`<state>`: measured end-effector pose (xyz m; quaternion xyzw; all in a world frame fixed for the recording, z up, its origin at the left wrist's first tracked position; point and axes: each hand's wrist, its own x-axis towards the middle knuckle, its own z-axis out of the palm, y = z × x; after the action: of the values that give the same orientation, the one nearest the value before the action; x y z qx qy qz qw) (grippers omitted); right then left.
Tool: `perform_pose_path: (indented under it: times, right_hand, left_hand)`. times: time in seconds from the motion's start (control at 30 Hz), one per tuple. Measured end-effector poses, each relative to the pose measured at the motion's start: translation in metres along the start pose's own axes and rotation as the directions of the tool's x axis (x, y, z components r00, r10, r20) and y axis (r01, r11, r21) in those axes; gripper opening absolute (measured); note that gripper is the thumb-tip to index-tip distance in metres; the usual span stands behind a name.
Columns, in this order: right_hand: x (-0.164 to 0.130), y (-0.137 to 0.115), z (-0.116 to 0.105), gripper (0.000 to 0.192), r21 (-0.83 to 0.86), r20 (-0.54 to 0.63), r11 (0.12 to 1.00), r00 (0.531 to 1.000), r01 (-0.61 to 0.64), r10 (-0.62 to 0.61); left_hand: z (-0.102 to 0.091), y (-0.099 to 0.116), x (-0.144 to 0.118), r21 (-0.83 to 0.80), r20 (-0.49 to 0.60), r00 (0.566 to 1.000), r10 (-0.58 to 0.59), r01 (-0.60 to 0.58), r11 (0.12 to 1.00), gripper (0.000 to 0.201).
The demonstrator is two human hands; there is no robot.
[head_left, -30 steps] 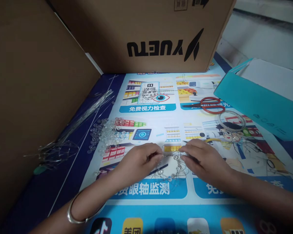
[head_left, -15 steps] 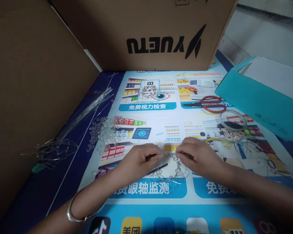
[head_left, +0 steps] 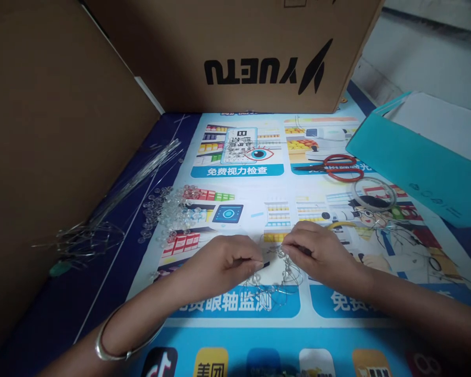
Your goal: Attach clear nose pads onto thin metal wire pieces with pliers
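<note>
My left hand [head_left: 223, 259] and my right hand [head_left: 317, 254] meet over a small ring of thin wire strung with clear beads [head_left: 277, 277], which lies on a printed poster [head_left: 243, 314]. Both hands pinch the wire at its upper edge, fingertips almost touching. A silver bangle [head_left: 113, 343] circles my left wrist. A heap of loose clear beads [head_left: 170, 212] lies just left of and beyond my left hand.
A bundle of straight wires [head_left: 113, 201] lies at the left beside a cardboard wall [head_left: 55, 136]. A big cardboard box [head_left: 235, 52] stands behind. Red scissors [head_left: 333, 167], a clear tape ring [head_left: 372, 193], a teal box [head_left: 416, 162] and more wire pieces [head_left: 412, 238] sit at the right.
My hands have stayed on the beaded wire with only small finger movements. The view has shifted slightly, and my left arm has drawn a little nearer to me.
</note>
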<state>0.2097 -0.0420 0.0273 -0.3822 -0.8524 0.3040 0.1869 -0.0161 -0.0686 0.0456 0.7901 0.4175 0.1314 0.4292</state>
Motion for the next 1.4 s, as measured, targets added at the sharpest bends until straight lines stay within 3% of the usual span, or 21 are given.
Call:
perform_pose_path:
  times: [0.23, 0.83, 1.4]
  right_hand:
    - [0.0014, 0.0002, -0.0013, 0.014, 0.038, -0.012, 0.999, 1.0, -0.002, 0.002]
    - [0.0029, 0.0013, -0.0013, 0.01, 0.122, -0.03, 0.99, 0.997, 0.069, -0.066]
    - [0.0019, -0.0024, -0.0053, 0.014, -0.016, 0.04, 1.0, 0.999, 0.016, -0.015]
  left_hand:
    - [-0.0011, 0.0079, 0.0006, 0.147, 0.079, 0.991, 0.107, -0.118, 0.982, 0.02]
    - [0.003, 0.0074, 0.0017, 0.176, 0.088, 0.987, 0.131, -0.145, 0.974, 0.016]
    - [0.0045, 0.0083, -0.0013, 0.246, 0.085, 0.991, 0.108, -0.126, 0.961, 0.017]
